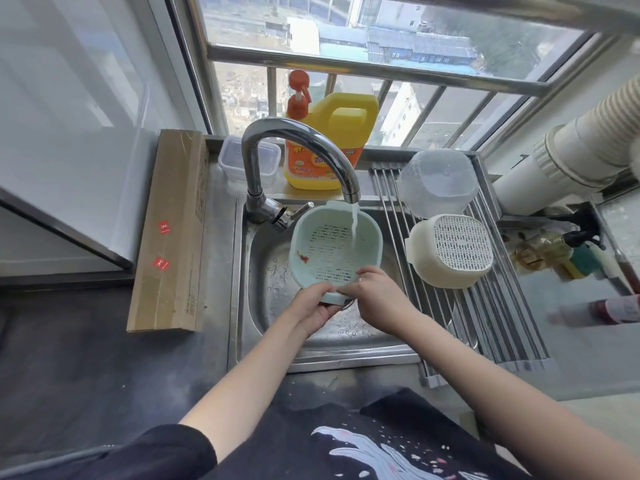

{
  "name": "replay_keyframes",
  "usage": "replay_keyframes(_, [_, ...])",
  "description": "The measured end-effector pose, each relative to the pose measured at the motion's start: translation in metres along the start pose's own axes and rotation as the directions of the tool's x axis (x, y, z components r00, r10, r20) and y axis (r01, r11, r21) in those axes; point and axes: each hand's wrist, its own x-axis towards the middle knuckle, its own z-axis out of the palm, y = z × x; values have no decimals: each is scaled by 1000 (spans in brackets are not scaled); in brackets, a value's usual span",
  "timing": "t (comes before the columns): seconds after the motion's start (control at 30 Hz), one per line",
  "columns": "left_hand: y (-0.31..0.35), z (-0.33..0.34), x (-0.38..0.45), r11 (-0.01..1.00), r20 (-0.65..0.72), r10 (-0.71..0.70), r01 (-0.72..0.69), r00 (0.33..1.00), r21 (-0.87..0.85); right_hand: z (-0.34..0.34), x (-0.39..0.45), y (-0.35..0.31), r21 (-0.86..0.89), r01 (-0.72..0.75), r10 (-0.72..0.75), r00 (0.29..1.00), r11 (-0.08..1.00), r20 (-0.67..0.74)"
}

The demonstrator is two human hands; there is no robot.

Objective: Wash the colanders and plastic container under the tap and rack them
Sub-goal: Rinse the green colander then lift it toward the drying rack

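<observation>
two racked, green colander mid-rinse, lidded box still waiting

the green colander [334, 249] sits tilted over the sink [277, 306], open side facing the camera, under the running stream from the tap [294, 147]. water hits its inner wall on the right. a red smear [304, 258] still shows on the inside lower left, so this piece reads as not clean yet.

the left hand [311, 306] grips the near rim from below, fingers curled round the edge, thumb on top. the right hand [375, 296] pinches the same near rim just beside it, fingertips over the lip into the basket. both hands touch the colander; neither is spread flat.

on the roll-up rack [498, 327] right of the sink, a cream colander [453, 252] lies upside down, and far of it a clear plastic bowl [438, 183] lies inverted too, the two just beside each other. judged as washed and racked already.

at the far left of the sink ledge, behind the tap, a small clear container [232, 157] stands upright; cannot tell if it has been washed, likely still to do. yellow detergent jug [325, 147] stands to its right, untouched now.

progress estimate: about halfway or a bit past. left: finish the smear, rack the green colander in the free near part of the rack, then maybe the small container.
</observation>
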Motion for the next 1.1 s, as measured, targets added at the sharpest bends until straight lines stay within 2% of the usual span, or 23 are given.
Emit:
replay_keyframes(0.07, [1,0,-1,997,67,-74,73,995,23,-11,-5,4,-85,95,-93,995,992,24])
replay_keyframes(0.17, [9,-4,-1,973,43,-152,142,987,182,-25,-8,22,-200,70,-44,990,977,134])
replay_keyframes(0.27, [24,-23,10,893,-28,-59,65,998,446,-29,-11,40,-358,125,-48,975,925,217])
replay_keyframes(0.33, [36,-31,16,809,-48,10,20,999,587,-25,-12,50,-390,202,-107,962,899,250])
replay_keyframes(0.43, [46,-30,17,669,-55,75,-10,996,743,-20,-10,55,-461,308,-237,949,832,206])
replay_keyframes(0.5, [47,-25,16,619,-27,108,-46,994,784,-22,-6,57,-513,304,-248,953,803,176])
replay_keyframes(0.57, [45,-20,19,648,-10,139,-84,990,757,-27,-2,49,-509,206,-106,970,836,218])
replay_keyframes(0.63, [37,-14,25,760,-26,139,-90,990,643,-29,2,30,-414,16,116,950,910,291])
replay_keyframes(0.7, [27,-7,30,854,-60,121,-73,991,515,-21,6,9,-325,-158,256,923,932,285])
replay_keyframes(0.8, [14,6,31,903,-63,122,-84,990,421,-5,15,-6,-315,-369,424,897,874,126])
replay_keyframes(0.9, [4,17,33,916,-70,155,-117,985,383,7,22,-16,-338,-514,572,815,788,95])
replay_keyframes(0.93, [2,20,32,918,-71,162,-124,984,377,11,22,-17,-326,-530,582,810,783,79])
replay_keyframes(1.0, [0,23,32,912,-59,180,-144,982,385,19,19,-12,-277,-500,531,846,820,45])
replay_keyframes(1.1, [0,20,36,885,-37,214,-178,976,431,21,10,-9,-35,-333,335,939,942,73])
